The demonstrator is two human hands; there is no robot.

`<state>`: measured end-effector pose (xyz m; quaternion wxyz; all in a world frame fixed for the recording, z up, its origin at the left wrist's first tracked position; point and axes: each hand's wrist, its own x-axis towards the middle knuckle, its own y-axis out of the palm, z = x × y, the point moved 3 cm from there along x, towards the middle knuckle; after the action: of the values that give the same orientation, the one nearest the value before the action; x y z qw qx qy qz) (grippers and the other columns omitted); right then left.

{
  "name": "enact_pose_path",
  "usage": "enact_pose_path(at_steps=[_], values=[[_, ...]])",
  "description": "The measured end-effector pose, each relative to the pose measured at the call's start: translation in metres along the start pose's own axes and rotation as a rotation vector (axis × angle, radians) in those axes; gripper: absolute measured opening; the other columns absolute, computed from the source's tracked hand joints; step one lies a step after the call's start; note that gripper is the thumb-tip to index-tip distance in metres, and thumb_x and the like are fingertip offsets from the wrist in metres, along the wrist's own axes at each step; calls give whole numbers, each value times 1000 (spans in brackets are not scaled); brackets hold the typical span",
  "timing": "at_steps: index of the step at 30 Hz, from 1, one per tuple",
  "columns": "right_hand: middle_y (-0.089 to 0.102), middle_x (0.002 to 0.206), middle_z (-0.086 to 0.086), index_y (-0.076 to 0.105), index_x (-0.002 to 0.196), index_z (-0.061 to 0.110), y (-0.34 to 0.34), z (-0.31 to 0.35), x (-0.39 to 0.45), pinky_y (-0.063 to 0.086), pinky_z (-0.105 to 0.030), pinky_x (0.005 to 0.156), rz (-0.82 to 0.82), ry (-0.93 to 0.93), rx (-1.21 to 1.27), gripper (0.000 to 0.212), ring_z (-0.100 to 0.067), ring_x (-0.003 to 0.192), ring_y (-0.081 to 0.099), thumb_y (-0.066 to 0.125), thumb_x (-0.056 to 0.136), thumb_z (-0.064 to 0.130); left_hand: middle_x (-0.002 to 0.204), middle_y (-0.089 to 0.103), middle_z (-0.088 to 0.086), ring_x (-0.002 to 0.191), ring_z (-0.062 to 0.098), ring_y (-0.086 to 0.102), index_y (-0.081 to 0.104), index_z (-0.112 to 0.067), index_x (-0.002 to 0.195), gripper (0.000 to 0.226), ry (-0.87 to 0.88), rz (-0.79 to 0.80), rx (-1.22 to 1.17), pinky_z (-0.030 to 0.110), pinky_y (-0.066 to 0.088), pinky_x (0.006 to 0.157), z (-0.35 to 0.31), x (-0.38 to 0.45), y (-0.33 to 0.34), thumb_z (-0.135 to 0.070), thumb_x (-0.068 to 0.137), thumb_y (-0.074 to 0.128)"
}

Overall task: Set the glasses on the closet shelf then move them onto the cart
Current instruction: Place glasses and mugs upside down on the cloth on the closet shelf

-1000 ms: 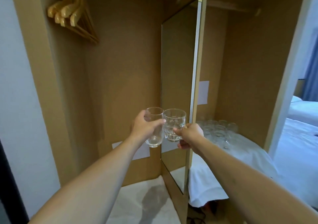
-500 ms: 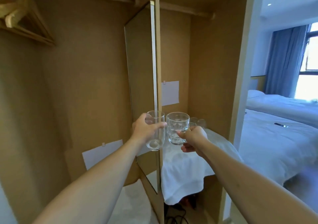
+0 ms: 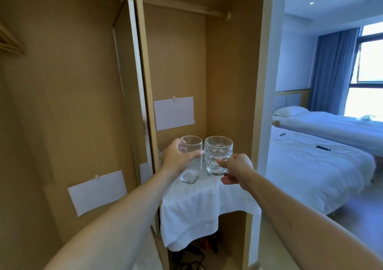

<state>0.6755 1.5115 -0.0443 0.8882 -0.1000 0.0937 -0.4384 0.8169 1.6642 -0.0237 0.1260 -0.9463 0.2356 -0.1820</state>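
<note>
**Two glasses carried to the closet shelf**

Swinging right since the earlier frame, the view now centres the shelf [image 3: 207,199], draped in white cloth. Left hand [image 3: 176,162] grips the tumbler [image 3: 191,160] around its body; right hand [image 3: 236,167] pinches the mug [image 3: 217,155] at its handle. Both hang upright just above the shelf. Glass is light, stiff, slippery, and breakable; hold low on the wall. Paper sheets [image 3: 174,113] show no readable writing.
</note>
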Motion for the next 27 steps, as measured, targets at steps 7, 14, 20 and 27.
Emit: enact_pose_path(at_steps=[7,14,20,27], values=[[72,90,-18,63,94,11,-54,-23,29,64,-44,63,-31,13,10,23,-26,62,66,78,88,28,107,65,-5,106,16,62,60,-28,105,72,-29,-11,-13,45,54,95,-4,3,53,-61,47,87],[67,89,-16,59,105,10,-90,-56,62,63,-48,69,-63,68,54,29,-28,66,64,73,92,31,107,63,-7,103,15,62,57,-28,106,69,-66,-36,16,43,54,93,2,9,91,-57,52,87],[66,101,-12,58,128,7,-92,-92,93,64,-38,75,-34,152,47,43,-22,70,64,60,100,39,106,65,-9,104,15,62,61,-29,107,70,-120,-32,83,39,53,91,23,27,120,-62,50,85],[63,107,-8,56,137,10,-77,-110,151,63,-37,80,27,196,57,48,-20,73,62,53,102,43,107,67,-6,104,15,62,62,-28,107,60,-150,-35,86,34,52,87,54,68,139,-54,60,90]])
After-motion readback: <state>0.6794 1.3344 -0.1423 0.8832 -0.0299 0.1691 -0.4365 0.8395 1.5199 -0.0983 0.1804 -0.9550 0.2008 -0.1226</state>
